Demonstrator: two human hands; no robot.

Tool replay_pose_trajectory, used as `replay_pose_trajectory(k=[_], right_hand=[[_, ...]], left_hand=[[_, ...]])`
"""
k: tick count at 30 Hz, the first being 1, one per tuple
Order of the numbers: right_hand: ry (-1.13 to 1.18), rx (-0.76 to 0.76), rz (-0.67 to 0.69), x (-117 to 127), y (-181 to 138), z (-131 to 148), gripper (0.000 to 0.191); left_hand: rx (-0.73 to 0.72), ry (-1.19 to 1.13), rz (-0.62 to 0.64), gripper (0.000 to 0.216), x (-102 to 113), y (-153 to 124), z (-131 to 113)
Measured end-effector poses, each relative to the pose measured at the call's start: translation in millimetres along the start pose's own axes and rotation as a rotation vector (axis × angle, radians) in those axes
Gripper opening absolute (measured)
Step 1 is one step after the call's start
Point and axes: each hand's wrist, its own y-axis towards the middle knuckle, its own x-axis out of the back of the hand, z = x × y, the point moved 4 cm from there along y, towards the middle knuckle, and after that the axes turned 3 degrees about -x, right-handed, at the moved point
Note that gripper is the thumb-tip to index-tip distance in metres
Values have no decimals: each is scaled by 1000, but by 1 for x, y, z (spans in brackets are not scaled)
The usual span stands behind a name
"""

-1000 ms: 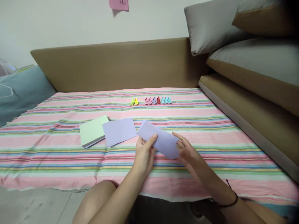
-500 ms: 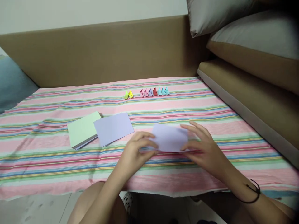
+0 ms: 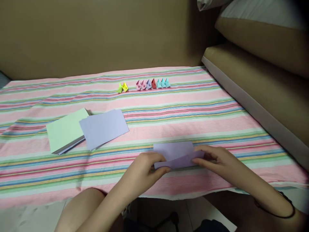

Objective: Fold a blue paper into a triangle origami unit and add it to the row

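Note:
A sheet of lavender paper (image 3: 173, 150) is bent over along its near side, above the striped cloth. My left hand (image 3: 147, 169) pinches its left end, thumb in front and fingers behind. At the right end my right hand (image 3: 216, 159) grips the bent flap between thumb and fingers. The flap slants upward to the right, and a gap shows between it and the back half. Loose lavender sheets (image 3: 103, 129) lie to the left, partly against a thick stack of paper (image 3: 67, 130) topped with pale green.
Small folded paper boats stand in a row farther back: pink, lavender, red and light blue (image 3: 153, 83), with a green and yellow pair (image 3: 122, 87) apart on the left. Sofa cushions (image 3: 260, 83) rise on the right; the brown backrest (image 3: 101, 35) closes off the rear.
The lavender sheet was flat between my hands; now its near side is bent up. Both hands have come nearer to me, and the view has tilted downward.

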Motion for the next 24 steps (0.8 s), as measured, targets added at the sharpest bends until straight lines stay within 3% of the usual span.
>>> replay_pose_trajectory(k=[6,8,12,14,19,22,24], right_hand=[[-98,-20,-289,1,10,-7,26],[-115,-29,-361,0,12,-5,23],[-46,-65,-268,-6,18,-3,25],[136,-70,-218,-6,21,-1,20],[609,-17,-312,6,19,22,61],[660,65,-347,10,18,45,59],[654,133,-400,15,18,62,53]], left_hand=[[235,-3,-235,17,-6,13,17],[288,-34,-275,27,-5,15,21],[318,-74,-260,43,-2,13,24],[291,-132,-293,47,3,12,25],[108,-394,-546,66,23,13,14],[35,-591,-509,56,29,17,2],[-30,-602,-546,41,39,18,-10]])
